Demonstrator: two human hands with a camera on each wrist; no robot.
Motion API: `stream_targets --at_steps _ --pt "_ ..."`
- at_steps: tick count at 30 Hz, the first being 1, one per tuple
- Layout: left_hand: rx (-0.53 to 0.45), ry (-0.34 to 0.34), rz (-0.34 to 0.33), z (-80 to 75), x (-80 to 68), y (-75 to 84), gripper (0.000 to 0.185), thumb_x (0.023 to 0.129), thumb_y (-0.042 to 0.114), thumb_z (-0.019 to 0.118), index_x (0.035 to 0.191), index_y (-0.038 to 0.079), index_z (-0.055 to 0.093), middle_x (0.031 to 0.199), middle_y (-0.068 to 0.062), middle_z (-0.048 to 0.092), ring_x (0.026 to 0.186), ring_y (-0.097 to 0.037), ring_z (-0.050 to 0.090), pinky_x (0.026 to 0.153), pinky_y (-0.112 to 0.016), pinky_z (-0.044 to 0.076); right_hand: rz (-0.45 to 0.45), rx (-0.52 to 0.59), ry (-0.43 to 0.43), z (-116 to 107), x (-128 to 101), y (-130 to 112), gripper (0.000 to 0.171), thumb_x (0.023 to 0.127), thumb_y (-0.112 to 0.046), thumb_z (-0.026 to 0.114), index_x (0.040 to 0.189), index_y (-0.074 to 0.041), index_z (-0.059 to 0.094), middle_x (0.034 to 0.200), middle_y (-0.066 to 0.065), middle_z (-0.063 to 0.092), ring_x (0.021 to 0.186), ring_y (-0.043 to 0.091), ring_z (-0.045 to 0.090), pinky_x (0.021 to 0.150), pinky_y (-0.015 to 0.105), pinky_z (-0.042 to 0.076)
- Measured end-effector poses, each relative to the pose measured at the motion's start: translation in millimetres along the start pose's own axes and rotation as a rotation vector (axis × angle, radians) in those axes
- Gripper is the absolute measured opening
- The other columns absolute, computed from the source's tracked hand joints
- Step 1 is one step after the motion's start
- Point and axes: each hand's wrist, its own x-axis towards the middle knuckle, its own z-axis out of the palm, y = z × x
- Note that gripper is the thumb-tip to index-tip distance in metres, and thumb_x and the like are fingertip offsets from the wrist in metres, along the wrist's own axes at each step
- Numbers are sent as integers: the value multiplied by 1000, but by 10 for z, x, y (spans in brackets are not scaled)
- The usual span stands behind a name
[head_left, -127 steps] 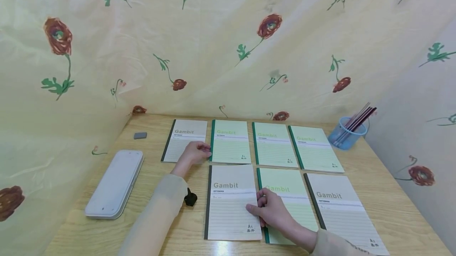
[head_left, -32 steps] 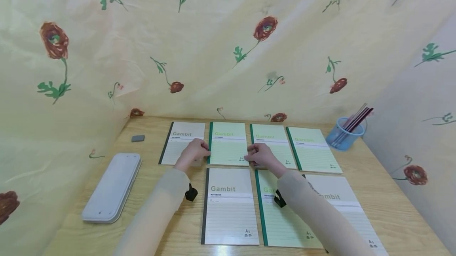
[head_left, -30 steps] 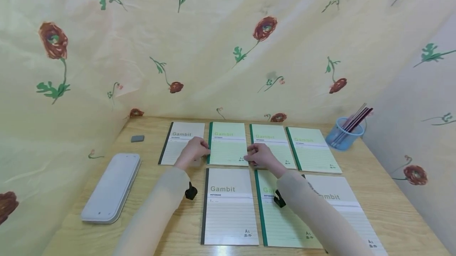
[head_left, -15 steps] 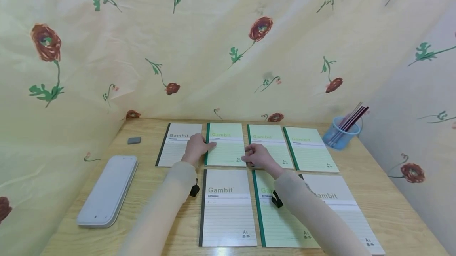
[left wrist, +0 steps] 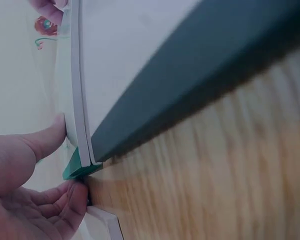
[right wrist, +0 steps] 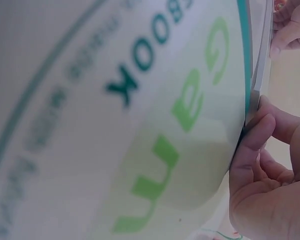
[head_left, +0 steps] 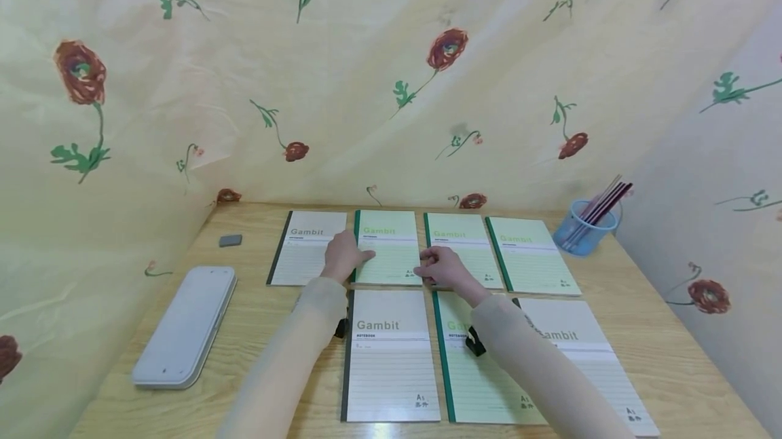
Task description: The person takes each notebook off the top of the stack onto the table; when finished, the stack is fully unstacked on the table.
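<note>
The pale wooden counter (head_left: 635, 330) carries seven thin lined notebooks in two rows, four along its back edge and three nearer its front edge. The one in hand is the pale green notebook with the dark green spine (head_left: 387, 246), second from the left in the back row; it lies flat with its long axis running from the back edge toward the front edge, spine on its left side. Both hands sit at its near end, one on each long side, so neither is clearly the nearer. The left hand (head_left: 343, 257) is at the spine side, and in the left wrist view its thumb lies against the cover while the fingers (left wrist: 65, 210) curl in under the green spine corner, a pinching grip on the book. The right hand (head_left: 441, 267) is at the opposite near corner, and the right wrist view shows its fingertips (right wrist: 255, 135) curled round the open edge, also gripping it. The book thus lies ahead of both grips, stretching away toward the back edge. A grey-white notebook with a black spine (head_left: 307, 247) lies just beside it on the left, and another pale green notebook (head_left: 461, 243) just beside it on the right.
</note>
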Motion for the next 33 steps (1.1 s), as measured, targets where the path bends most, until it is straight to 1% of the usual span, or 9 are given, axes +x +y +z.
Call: stream_targets --at_steps 8,13,19,21,24,26,29,31,33 --pt "-56 23 -41 26 -15 -26 37 85 23 81 108 -3 68 86 -12 67 67 -21 57 57 -30 43 -15 -30 5 14 15 23 39 92 -12 72 126 4 60 86 8 61 70 17 61 64 27 51" --pt "-64 35 -51 35 5 -59 35 85 23 81 106 -2 68 84 -11 66 67 -22 55 58 -31 42 -23 10 -8 28 22 31 35 95 -9 68 125 5 60 83 7 59 68 16 61 62 27 52" --pt "-91 40 6 37 -1 -48 33 86 20 81 105 -4 68 84 -11 67 66 -21 56 59 -32 45 -17 17 11 16 3 14 33 95 -8 67 125 5 60 84 8 59 69 17 62 63 27 52" --pt "-89 51 22 30 -1 -49 31 85 19 82 100 -4 68 79 -9 64 63 -20 54 58 -32 45 -19 16 9 12 -1 9 34 95 -8 67 125 5 60 84 8 59 69 16 62 63 26 52" --pt "-84 58 35 -2 11 -60 27 84 17 82 88 -4 66 68 -5 54 57 -17 46 55 -31 41 -21 24 0 7 -3 10 34 94 -8 69 124 4 61 81 6 56 66 15 62 61 26 51" --pt "-94 62 37 -36 25 -75 25 84 16 82 84 -3 65 66 -4 51 56 -17 44 54 -30 40 -23 30 -4 2 -7 11 34 93 -7 70 124 5 61 78 5 54 64 15 61 60 26 51" --pt "-154 81 12 -106 34 -111 24 84 13 81 88 -5 65 72 -9 57 62 -20 51 57 -32 44 -14 36 -6 -8 -13 8 34 91 -5 71 122 4 61 77 5 52 62 15 60 59 26 51" --pt "-197 101 -6 -156 38 -154 25 84 11 80 96 -6 67 83 -14 65 72 -25 59 64 -36 49 -3 37 -9 -11 -11 7 35 91 -5 72 123 4 61 78 5 52 63 15 60 60 26 52" --pt "-238 115 -22 -209 40 -203 30 85 11 79 105 -8 66 96 -19 68 85 -30 63 73 -40 52 7 35 -10 -11 -4 6 36 91 -6 72 124 3 61 81 6 53 64 16 60 60 26 52"
